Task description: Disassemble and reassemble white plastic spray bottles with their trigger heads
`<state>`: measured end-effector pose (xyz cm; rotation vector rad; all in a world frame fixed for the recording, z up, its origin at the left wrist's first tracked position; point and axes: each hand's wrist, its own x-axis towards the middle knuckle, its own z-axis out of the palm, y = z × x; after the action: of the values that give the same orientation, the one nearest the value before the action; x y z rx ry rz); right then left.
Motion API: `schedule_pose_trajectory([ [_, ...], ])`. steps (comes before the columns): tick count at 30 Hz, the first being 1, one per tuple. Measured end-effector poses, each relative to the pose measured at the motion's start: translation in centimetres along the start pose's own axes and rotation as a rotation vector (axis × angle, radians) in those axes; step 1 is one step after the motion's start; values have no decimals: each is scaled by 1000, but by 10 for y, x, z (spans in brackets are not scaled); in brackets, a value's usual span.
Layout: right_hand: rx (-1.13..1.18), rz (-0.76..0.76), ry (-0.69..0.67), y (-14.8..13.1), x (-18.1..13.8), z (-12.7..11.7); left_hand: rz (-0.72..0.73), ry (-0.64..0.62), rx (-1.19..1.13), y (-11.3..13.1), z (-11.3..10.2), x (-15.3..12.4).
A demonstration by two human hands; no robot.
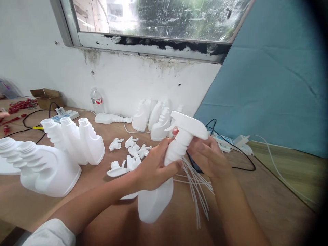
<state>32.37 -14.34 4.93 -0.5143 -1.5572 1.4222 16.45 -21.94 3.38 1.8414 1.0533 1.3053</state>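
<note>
A white spray bottle [156,201] is held tilted above the front of the table, a trigger sprayer head [191,124] on its neck. My left hand [156,165] wraps around the ribbed neck. At the collar of the sprayer head, my right hand [208,153] has its fingers closed; part of the grip is hidden behind the head. Loose white trigger heads [119,167] lie to the left of my left hand. Thin white dip tubes [197,188] are spread on the table below my right hand.
Open-necked white bottles [89,147] stand at left, with more bottles [160,126] against the wall. A clear water bottle [96,100], a cardboard box [47,98] and red parts [23,106] are behind. Power strips [65,115] trail cables. Part of another person's hand [3,115] shows at far left.
</note>
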Motion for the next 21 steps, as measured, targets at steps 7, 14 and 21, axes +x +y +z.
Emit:
schedule_pose_trajectory([
  [7,23,16,92,-10,-7,11,9,-85,6,4,-1,2],
  [14,-17,-10,53,-13,-10,12,-73,-189,-196,14,-16,5],
  [21,68,-160,171,-26,-6,4,-162,-278,-256,13,-17,4],
])
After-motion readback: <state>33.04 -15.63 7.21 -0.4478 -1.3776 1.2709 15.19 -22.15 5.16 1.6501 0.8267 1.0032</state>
